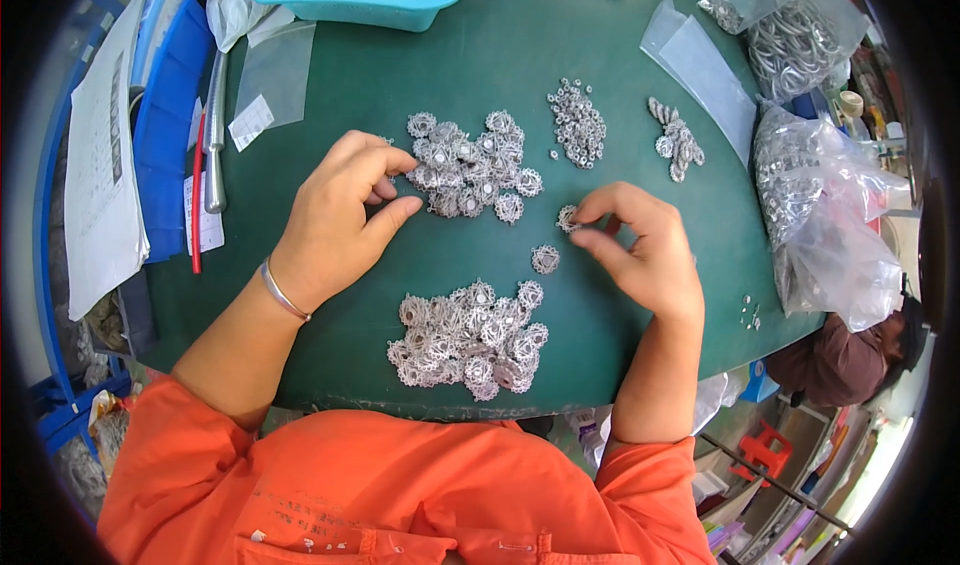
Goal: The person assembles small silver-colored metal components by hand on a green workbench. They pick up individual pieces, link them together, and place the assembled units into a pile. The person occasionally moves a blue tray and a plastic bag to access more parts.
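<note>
My right hand (640, 250) pinches a small round silver filigree piece (566, 219) between thumb and fingertips. Just below it, a similar filigree disc (545, 259) lies alone on the green tabletop (340, 365). My left hand (345, 200) is at the left side of the upper pile of filigree pieces (470, 170), thumb and fingers apart; whether its fingertips touch the pile is hard to see. Nearer to me lies a second heap of lacy silver discs (470, 340). Beyond my right hand is a cluster of tiny metal rings or beads (578, 125).
A small group of silver parts (677, 140) lies farther right. Bags of metal parts (805, 195) line the right edge. A turquoise basket (365, 10) stands at the back. Leftward are a blue file holder (175, 125), a metal rod (215, 135) and a red stick (197, 205). Another person (850, 360) sits at right.
</note>
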Demonstrator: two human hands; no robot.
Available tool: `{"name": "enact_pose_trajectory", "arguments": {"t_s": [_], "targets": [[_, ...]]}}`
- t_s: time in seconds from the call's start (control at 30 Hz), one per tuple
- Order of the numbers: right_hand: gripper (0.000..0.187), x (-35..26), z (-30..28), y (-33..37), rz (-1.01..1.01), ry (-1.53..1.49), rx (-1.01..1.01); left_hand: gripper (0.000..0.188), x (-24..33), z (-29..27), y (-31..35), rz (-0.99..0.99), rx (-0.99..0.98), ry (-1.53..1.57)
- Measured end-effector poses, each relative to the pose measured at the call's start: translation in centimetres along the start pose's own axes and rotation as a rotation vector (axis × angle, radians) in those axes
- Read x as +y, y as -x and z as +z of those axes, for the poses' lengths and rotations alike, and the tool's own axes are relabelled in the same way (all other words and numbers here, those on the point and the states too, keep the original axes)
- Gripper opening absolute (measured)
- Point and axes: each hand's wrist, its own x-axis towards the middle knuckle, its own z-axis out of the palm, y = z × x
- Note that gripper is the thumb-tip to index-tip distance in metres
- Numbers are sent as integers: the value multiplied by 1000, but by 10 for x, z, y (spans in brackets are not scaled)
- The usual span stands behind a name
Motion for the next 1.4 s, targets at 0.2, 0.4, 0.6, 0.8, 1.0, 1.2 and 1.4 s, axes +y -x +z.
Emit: {"name": "enact_pose_trajectory", "arguments": {"t_s": [0.2,0.4,0.6,0.8,1.0,1.2,1.4], "targets": [[17,15,-13,4,162,-79,212,28,1,0,-1,24,0,0],[19,4,6,-1,49,54,-7,28,0,1,0,22,10,-4],[17,0,4,4,127,-292,2,28,-1,0,0,38,6,-22],[12,-12,-2,6,113,-461,-199,27,-1,1,0,32,11,-19],[16,1,-6,7,202,-267,-95,27,-1,1,0,24,11,-18],[23,-13,10,1,60,-110,-197,27,-1,1,0,20,13,-21],[22,-7,9,3,277,-200,-172,28,-1,1,0,8,10,-2]]}}
